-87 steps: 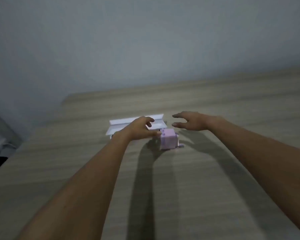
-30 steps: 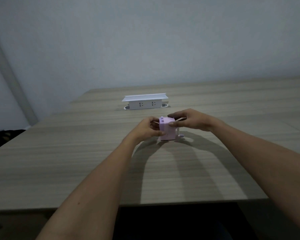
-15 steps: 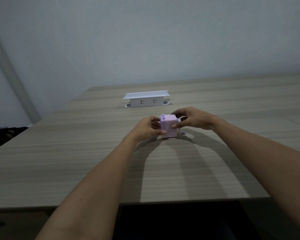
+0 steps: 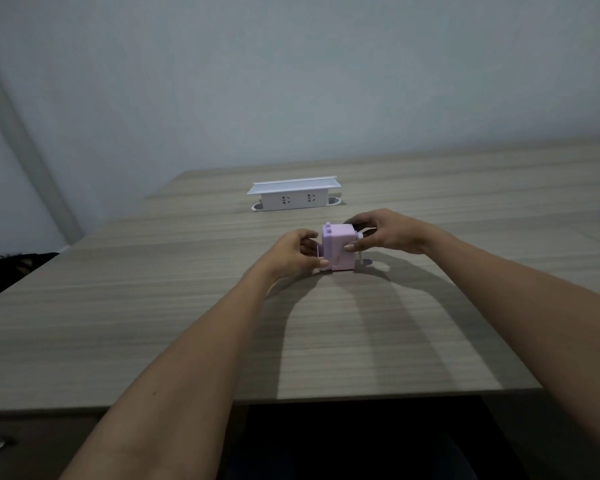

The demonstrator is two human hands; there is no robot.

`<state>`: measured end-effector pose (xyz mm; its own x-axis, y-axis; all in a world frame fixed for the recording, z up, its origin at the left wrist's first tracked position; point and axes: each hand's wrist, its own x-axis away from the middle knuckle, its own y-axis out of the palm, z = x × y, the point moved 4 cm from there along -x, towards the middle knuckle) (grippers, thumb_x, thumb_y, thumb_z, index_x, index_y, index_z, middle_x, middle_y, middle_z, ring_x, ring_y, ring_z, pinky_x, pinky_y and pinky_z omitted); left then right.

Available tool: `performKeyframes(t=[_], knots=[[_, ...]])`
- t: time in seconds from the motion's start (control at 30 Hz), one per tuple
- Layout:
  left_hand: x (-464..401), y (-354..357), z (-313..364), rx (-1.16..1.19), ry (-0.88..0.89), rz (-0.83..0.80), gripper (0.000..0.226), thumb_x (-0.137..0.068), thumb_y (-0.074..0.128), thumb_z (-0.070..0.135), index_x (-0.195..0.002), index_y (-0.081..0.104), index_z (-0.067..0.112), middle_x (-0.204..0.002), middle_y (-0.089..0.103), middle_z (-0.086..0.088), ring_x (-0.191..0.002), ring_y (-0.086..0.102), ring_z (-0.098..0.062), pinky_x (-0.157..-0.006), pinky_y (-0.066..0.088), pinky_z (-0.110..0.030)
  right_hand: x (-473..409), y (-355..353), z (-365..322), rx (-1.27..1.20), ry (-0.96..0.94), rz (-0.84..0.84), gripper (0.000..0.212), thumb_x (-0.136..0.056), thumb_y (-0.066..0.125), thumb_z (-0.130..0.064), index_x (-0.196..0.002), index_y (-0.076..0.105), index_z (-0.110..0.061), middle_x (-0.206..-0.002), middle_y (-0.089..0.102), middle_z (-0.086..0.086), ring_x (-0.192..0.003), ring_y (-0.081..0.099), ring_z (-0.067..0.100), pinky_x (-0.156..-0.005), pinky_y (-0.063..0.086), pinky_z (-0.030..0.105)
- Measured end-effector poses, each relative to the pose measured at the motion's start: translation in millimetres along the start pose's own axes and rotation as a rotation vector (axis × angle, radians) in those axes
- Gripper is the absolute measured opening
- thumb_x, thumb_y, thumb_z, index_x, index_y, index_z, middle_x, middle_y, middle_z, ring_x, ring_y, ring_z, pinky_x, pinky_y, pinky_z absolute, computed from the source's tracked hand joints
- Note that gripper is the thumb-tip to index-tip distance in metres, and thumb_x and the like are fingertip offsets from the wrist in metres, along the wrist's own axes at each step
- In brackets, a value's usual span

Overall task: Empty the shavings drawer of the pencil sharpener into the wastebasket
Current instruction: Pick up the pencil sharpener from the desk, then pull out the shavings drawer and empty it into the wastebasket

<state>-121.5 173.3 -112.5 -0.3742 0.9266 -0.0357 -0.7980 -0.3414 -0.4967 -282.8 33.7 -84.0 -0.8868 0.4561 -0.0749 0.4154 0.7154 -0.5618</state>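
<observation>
A small pink pencil sharpener (image 4: 340, 248) stands upright on the wooden table (image 4: 153, 306), its crank handle (image 4: 366, 260) pointing right. My right hand (image 4: 388, 232) grips the sharpener's top and right side. My left hand (image 4: 293, 252) pinches the shavings drawer (image 4: 318, 252), which sticks out a little from the sharpener's left face. No wastebasket is in view.
A white pop-up socket box (image 4: 293, 195) stands on the table behind the sharpener. The table's front edge (image 4: 326, 398) runs close below my forearms, with dark space under it. A dark object (image 4: 11, 265) lies off the table's left side.
Both hands have closed on the sharpener since the earliest frame. In the last half second the drawer has slid slightly out to the left under my left fingers.
</observation>
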Motion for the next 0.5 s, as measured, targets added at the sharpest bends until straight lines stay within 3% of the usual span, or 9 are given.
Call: performKeyframes(t=[0.27,0.4,0.5], knots=[[14,-34,-13,0.028,-0.039,0.041,0.083,-0.077,0.081,-0.005,-0.149,0.04,-0.002,-0.125,0.063,-0.018,-0.123,0.062,-0.032,-0.105,0.052,-0.037,1,-1,2,-0.028,0.02,-0.005,0.055,-0.08,0.083,-0.004,-0.132,0.065,-0.007,-0.123,0.072,0.008,-0.11,0.067,0.017,-0.081,0.054,0.016],[22,-46,-14,0.017,-0.039,0.047,0.083,-0.077,0.082,-0.004,-0.149,0.041,-0.001,-0.126,0.063,-0.015,-0.121,0.062,-0.03,-0.098,0.054,-0.032,2,1,2,-0.03,0.028,0.007,0.06,-0.08,0.083,-0.003,-0.136,0.063,-0.006,-0.128,0.07,0.01,-0.121,0.065,0.024,-0.089,0.054,0.021],[28,-55,-12,0.011,-0.032,0.069,0.082,-0.076,0.083,-0.005,-0.147,0.043,-0.002,-0.129,0.063,-0.017,-0.121,0.063,-0.032,-0.096,0.055,-0.033,3,0,0,-0.015,0.051,0.025,0.077,-0.078,0.085,-0.006,-0.147,0.05,-0.005,-0.138,0.063,0.012,-0.126,0.061,0.025,-0.099,0.05,0.026]])
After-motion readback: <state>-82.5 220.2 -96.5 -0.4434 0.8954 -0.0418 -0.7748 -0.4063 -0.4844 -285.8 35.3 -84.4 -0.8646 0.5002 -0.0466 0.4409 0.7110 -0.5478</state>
